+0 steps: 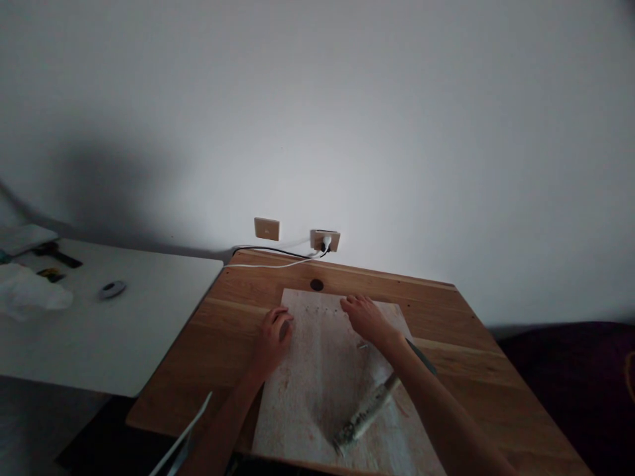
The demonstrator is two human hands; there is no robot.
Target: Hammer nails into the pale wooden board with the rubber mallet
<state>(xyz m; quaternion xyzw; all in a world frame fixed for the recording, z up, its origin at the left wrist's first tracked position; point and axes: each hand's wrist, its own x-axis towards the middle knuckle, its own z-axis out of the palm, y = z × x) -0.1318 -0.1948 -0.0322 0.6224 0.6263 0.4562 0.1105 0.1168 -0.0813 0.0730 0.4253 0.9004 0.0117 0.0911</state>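
A pale, worn wooden board (317,370) lies flat on the brown table. My left hand (272,340) is at its upper left edge, fingers curled against the rim. My right hand (366,318) rests near the board's far edge with its fingers bent together; whatever they may hold is hidden. Left of those fingertips runs a row of several small nail-like points (326,311). Below my right hand a loose nail (362,345) lies on the board. A hammer with a worn, light handle (364,415) lies slantwise, partly covered by my right forearm.
The wooden table (218,330) meets a wall with a plugged socket (326,240) and cables (278,266). A white table (149,297) adjoins on the left, bearing a grey-white oval object (112,289), a plastic bag (32,291) and a dark tool (59,254). Dark fabric (560,370) is at right.
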